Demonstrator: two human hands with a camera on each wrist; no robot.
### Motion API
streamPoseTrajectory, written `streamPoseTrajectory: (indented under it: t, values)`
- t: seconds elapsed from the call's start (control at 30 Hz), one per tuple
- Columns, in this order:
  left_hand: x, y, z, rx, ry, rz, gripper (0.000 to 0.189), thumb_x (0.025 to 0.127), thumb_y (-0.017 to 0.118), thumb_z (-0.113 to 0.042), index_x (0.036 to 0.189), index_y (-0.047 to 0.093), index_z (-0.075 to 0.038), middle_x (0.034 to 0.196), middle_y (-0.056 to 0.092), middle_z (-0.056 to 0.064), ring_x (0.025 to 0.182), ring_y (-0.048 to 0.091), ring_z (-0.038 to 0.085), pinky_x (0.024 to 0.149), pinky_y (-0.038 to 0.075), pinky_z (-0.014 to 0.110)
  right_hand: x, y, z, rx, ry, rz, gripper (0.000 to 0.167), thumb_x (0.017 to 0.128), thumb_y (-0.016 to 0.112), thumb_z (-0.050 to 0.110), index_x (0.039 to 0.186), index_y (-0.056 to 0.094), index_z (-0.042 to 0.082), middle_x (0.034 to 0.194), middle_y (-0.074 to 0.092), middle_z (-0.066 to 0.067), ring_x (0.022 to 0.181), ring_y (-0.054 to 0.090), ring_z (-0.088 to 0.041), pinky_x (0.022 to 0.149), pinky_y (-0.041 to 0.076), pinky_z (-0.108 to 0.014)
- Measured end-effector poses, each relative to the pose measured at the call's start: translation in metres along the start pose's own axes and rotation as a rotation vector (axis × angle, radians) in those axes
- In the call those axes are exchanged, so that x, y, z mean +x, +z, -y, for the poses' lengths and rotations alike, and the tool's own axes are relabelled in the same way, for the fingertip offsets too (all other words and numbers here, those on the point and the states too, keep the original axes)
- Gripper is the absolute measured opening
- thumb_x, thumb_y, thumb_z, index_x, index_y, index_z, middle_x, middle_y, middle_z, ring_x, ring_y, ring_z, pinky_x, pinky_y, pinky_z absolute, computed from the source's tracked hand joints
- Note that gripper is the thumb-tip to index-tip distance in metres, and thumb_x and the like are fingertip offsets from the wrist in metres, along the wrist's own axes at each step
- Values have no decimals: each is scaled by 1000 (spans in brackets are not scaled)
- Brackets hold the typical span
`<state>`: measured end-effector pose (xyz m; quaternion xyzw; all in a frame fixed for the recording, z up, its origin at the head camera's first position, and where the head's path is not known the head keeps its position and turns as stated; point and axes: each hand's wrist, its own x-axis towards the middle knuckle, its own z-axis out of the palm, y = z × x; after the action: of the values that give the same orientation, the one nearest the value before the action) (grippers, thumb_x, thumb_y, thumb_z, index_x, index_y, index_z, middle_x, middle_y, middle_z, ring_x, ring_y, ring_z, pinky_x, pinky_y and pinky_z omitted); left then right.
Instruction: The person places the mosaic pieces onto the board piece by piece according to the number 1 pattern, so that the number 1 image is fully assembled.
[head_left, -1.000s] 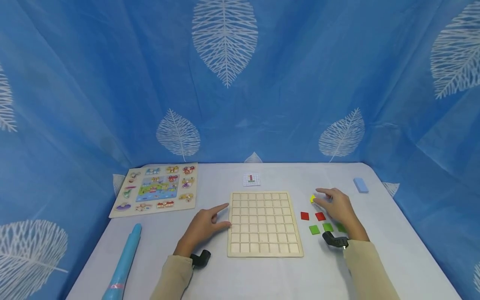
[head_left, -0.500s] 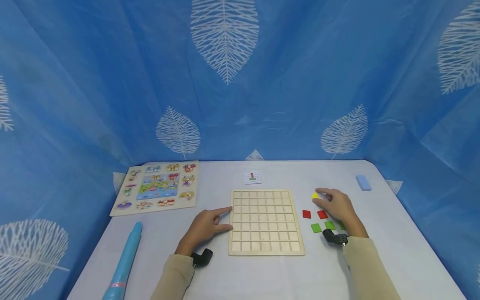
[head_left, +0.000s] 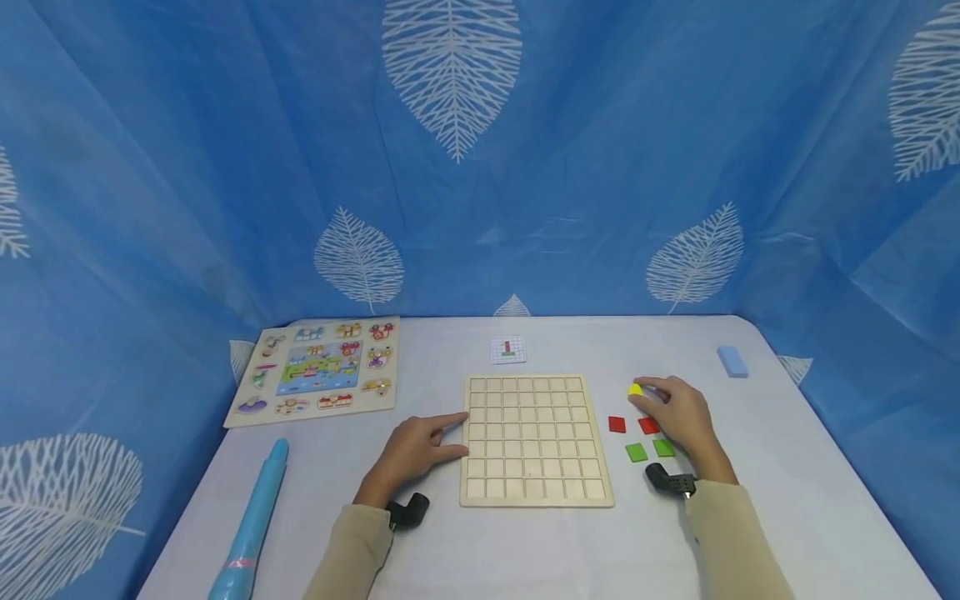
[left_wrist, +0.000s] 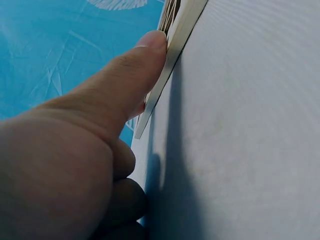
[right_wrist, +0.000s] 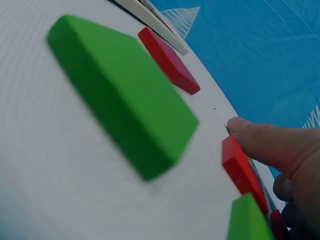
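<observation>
My left hand (head_left: 415, 450) reaches from the left with thumb and index finger straight, their tips at the left edge of the square wooden grid board (head_left: 536, 503). In the left wrist view the thumb (left_wrist: 142, 60) touches that board's side. My right hand (head_left: 681, 412) pinches a small yellow tile (head_left: 635, 389) between thumb and index fingertips, right of the board. The left wrist view does not show this tile, and in the right wrist view it is mostly hidden. Near the right hand lie red tiles (head_left: 617, 425) and green tiles (head_left: 637, 452).
Behind the board lies a small pattern card (head_left: 508, 350). A picture puzzle board (head_left: 315, 367) is at the back left, and a long light-blue tube-shaped object (head_left: 253, 517) lies at the front left. A blue block (head_left: 732, 362) rests at the back right.
The view has tilted slightly, shifting the whole scene. The right thumb and index finger have come to the two sides of the yellow tile. The left fingertips have moved slightly onto the board's edge.
</observation>
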<state>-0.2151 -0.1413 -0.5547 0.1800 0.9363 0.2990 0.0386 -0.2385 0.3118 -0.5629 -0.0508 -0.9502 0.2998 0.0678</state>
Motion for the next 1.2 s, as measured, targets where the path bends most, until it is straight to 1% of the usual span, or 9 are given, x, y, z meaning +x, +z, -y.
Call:
streamPoseTrajectory:
  t: [0.17,0.5,0.73,0.83,0.93,0.97,1.03,1.13,1.2]
  values:
    - [0,0,0,2,6,4,60,84,80,-51,137,67,-28,57,40,-11,51,32,5,51,29,25,-3,4,-2,11,-10,-58,41,91,80,34,124,74,12,88,56,-7,80,48,-23,64,38,-35]
    - [0,0,0,8,15,12,60,84,79,-53,138,67,-29,56,38,-12,51,30,5,51,28,24,-8,5,-4,27,-6,-133,39,92,79,31,124,74,10,86,55,-6,78,49,-22,60,39,-30]
    - [-1,0,-2,5,10,-3,61,83,80,-52,137,67,-27,56,37,-11,52,30,5,51,27,25,-10,4,-3,60,-18,-196,40,91,80,25,126,73,8,94,62,-10,87,49,-24,71,40,-34]
    - [-1,0,-3,9,11,-4,60,84,80,-51,137,68,-27,57,37,-11,52,30,5,51,27,25,-10,2,-1,62,-16,-205,40,91,80,23,127,72,7,107,67,-16,96,55,-30,81,48,-43]
    - [-1,-1,-4,15,15,-9,59,84,80,-50,137,68,-27,57,38,-11,52,31,5,52,28,25,-11,-1,3,70,-2,-195,42,91,80,22,129,71,7,118,66,-22,102,56,-35,88,49,-52]
    - [-1,-1,-4,17,17,-10,59,84,80,-49,137,68,-26,57,38,-11,52,31,5,52,28,25,-11,-1,5,67,1,-194,42,91,80,22,130,71,8,113,66,-22,100,56,-35,86,50,-50]
    - [-1,-2,-4,21,20,-9,59,84,80,-50,137,68,-26,58,39,-11,52,31,5,52,28,25,-11,-3,9,58,6,-194,43,91,81,23,130,71,9,96,64,-19,88,55,-33,74,51,-42]
    - [-1,-2,-3,22,11,-1,59,84,79,-50,137,67,-27,58,39,-11,52,32,5,52,28,25,-13,-4,17,50,2,-205,44,90,82,26,130,72,11,68,49,-10,66,44,-25,53,37,-31]
    - [-1,-3,-3,23,2,8,59,84,79,-51,138,67,-28,58,39,-11,52,32,5,52,28,25,-13,-5,23,57,3,-202,43,90,82,28,129,72,11,61,41,-6,59,39,-24,47,32,-29]
